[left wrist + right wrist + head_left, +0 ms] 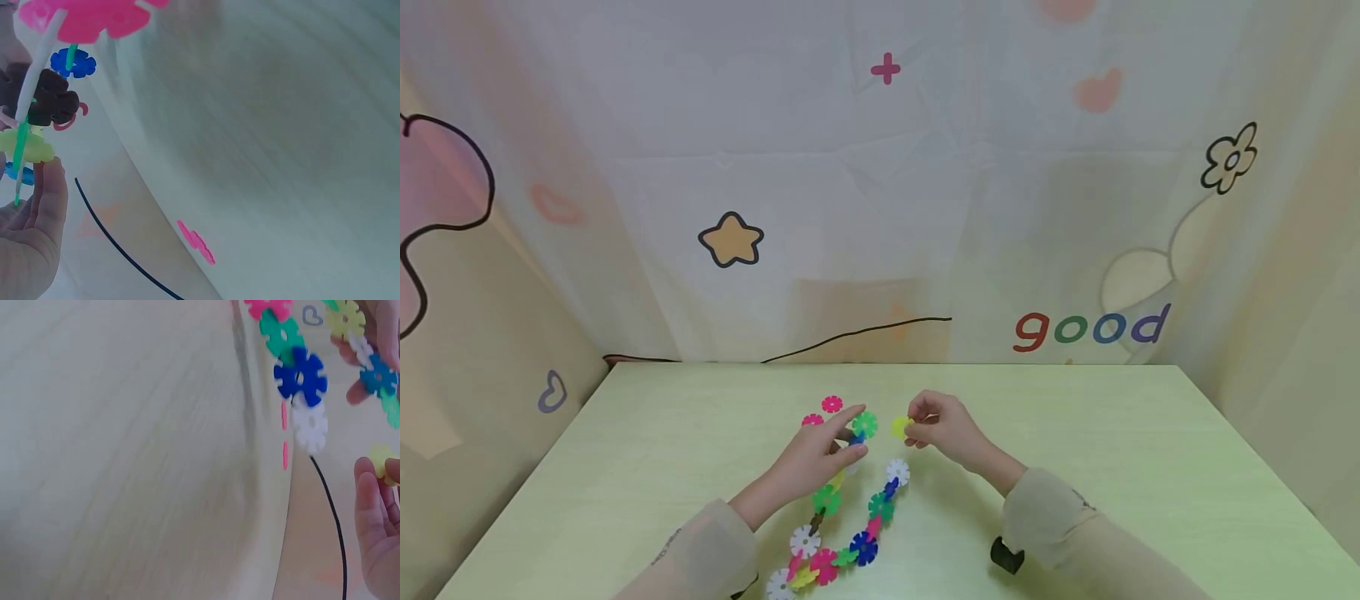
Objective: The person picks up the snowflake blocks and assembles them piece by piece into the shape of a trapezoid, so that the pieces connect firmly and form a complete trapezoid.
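A chain of interlocking plastic snowflake discs [823,567] in mixed colours curves in a U between the two hands. My left hand [805,461] holds one end of it, thumb and fingers around the last pieces. A light green disc [865,425] tips that end, with a blue disc [378,376] behind it. My right hand [951,433] pinches a loose yellow disc [900,428] between thumb and fingers, a short gap to the right of the green one. The chain's other end, a white disc [898,472], is nearer me, below the gap. The left palm hides part of the chain.
Two pink discs [832,404] [196,242] lie on the pale table [1075,450] beyond my left hand. A small black object [1006,556] shows under the right forearm. A printed curtain [880,208] stands behind the table's far edge.
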`<state>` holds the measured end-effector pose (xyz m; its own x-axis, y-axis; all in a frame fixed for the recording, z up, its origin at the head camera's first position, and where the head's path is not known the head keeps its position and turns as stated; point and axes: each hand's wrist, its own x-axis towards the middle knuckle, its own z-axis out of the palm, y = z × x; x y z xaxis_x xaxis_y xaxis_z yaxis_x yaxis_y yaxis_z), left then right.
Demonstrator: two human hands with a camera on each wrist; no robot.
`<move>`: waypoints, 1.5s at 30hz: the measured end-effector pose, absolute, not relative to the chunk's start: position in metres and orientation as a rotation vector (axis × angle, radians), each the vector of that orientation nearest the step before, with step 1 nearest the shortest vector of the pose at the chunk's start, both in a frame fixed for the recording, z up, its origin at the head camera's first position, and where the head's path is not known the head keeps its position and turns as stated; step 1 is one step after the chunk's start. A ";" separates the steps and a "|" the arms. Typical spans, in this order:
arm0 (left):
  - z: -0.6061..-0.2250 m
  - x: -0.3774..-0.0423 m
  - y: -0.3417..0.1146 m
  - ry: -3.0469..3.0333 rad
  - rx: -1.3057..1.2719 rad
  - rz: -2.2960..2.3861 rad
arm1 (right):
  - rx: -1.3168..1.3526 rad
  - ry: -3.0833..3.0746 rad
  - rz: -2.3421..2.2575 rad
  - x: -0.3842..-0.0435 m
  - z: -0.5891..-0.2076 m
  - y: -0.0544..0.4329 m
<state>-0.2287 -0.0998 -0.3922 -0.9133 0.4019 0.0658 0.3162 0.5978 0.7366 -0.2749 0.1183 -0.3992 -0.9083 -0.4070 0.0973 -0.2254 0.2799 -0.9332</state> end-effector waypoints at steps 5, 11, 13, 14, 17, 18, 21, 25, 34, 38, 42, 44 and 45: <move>-0.393 -0.229 -0.096 2.729 0.567 1.264 | -0.585 2.344 -1.703 -0.266 -0.396 0.112; -0.395 -0.230 -0.090 2.747 0.509 1.313 | -0.566 2.323 -1.726 -0.263 -0.397 0.106; -0.396 -0.230 -0.088 2.757 0.499 1.328 | -0.581 2.318 -1.746 -0.261 -0.397 0.104; -0.397 -0.231 -0.087 2.763 0.503 1.334 | -0.589 2.316 -1.758 -0.260 -0.398 0.104; -0.399 -0.231 -0.085 2.775 0.490 1.363 | -0.600 2.330 -1.781 -0.258 -0.400 0.101; -0.399 -0.231 -0.085 2.779 0.498 1.372 | -0.598 2.339 -1.784 -0.258 -0.400 0.100; -0.401 -0.230 -0.083 2.790 0.480 1.398 | -0.574 2.377 -1.778 -0.256 -0.401 0.098; -0.401 -0.229 -0.080 2.807 0.458 1.426 | -0.556 2.428 -1.764 -0.253 -0.402 0.094; -0.402 -0.225 -0.076 2.796 0.435 1.495 | -0.518 2.594 -1.750 -0.247 -0.405 0.087; -0.404 -0.224 -0.074 2.791 0.428 1.523 | -0.519 2.642 -1.756 -0.243 -0.406 0.085; -0.406 -0.223 -0.074 2.784 0.446 1.559 | -0.559 2.681 -1.761 -0.242 -0.406 0.084; -0.406 -0.222 -0.073 2.780 0.458 1.582 | -0.587 2.710 -1.749 -0.241 -0.405 0.084; -0.406 -0.221 -0.073 2.777 0.456 1.592 | -0.605 2.725 -1.740 -0.241 -0.406 0.085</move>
<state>-0.2213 -0.0731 -0.4063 -0.9561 0.1972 0.2168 0.2867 0.4765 0.8311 -0.2412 0.0847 -0.4055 -0.9218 -0.2253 0.3155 -0.3811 0.3763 -0.8445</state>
